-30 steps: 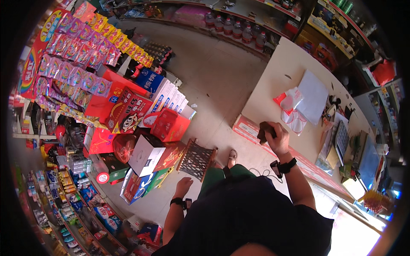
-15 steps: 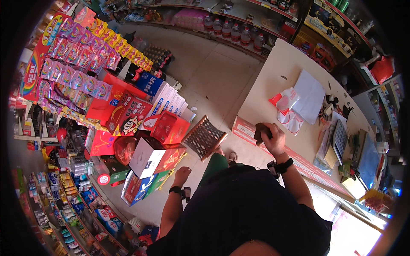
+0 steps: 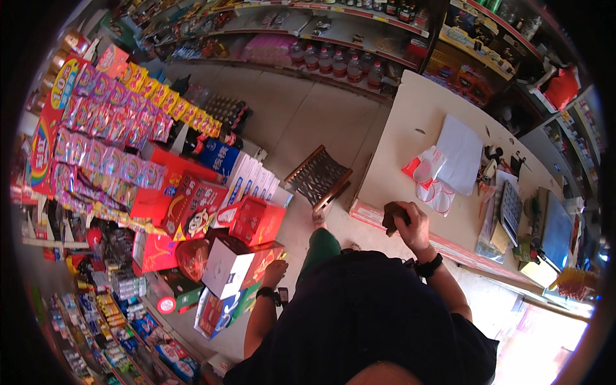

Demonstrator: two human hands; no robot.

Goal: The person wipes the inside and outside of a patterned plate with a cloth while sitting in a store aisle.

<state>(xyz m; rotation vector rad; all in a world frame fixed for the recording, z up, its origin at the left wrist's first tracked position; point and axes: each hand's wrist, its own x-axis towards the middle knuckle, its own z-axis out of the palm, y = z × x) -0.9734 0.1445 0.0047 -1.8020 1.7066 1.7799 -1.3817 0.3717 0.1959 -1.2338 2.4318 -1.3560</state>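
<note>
My right hand [image 3: 412, 224] is closed around a dark brown object [image 3: 393, 218], whose kind I cannot make out. It is raised over the near left edge of the counter [image 3: 401, 154]. Low on the left, my left hand [image 3: 274, 272] hangs with curled fingers beside the stacked gift boxes [image 3: 229, 266], and nothing shows in it. Ahead of me on the floor stands a small brown stool [image 3: 319, 176] with a lattice top. My left foot [image 3: 319, 218] is by its near side.
On the counter lie white paper [image 3: 459, 154], a red-and-white plastic package [image 3: 428, 163] and a calculator-like keypad [image 3: 510, 204]. A candy rack [image 3: 109, 122] rises at the left. Bottles [image 3: 338, 63] line the far shelf. Tiled floor [image 3: 282, 109] runs between rack and counter.
My left leg has stretched forward toward the stool, and the stool sits further right in view. My left hand now appears closer to the boxes. The right hand still grips the brown object.
</note>
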